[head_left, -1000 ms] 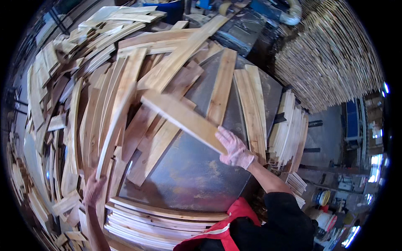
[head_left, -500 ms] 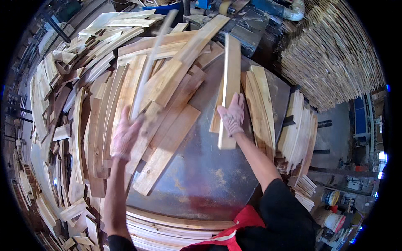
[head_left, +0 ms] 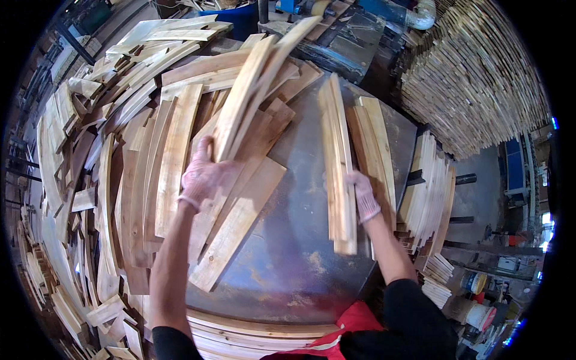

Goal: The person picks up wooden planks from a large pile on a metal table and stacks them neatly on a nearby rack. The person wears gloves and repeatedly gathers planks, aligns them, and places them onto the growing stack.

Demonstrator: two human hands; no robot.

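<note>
Noted nearest, along the table's (head_left: 288, 240) front edge: near stack (head_left: 258, 331), pale and layered. Noted next, over the table's right half: right boards (head_left: 340, 186), narrow, honey-toned, streaked by blur, ends uneven, just left of some flat boards (head_left: 375, 150). Found at their right edge: right hand (head_left: 363, 193), pale-gloved, gripping with curled fingers, tips hidden, forearm slanting in from lower right. Seen over the loose pile (head_left: 135, 186): left boards (head_left: 243, 90), light yellow, long, fanned apart toward the blurred far ends. Pinching their lower ends between raised thumb and blurred fingers: left hand (head_left: 204, 174), gloved alike, forearm reaching forward. Recorded beyond: dark machine (head_left: 348, 42); at far right, tall stack (head_left: 474, 84), densely layered.
</note>
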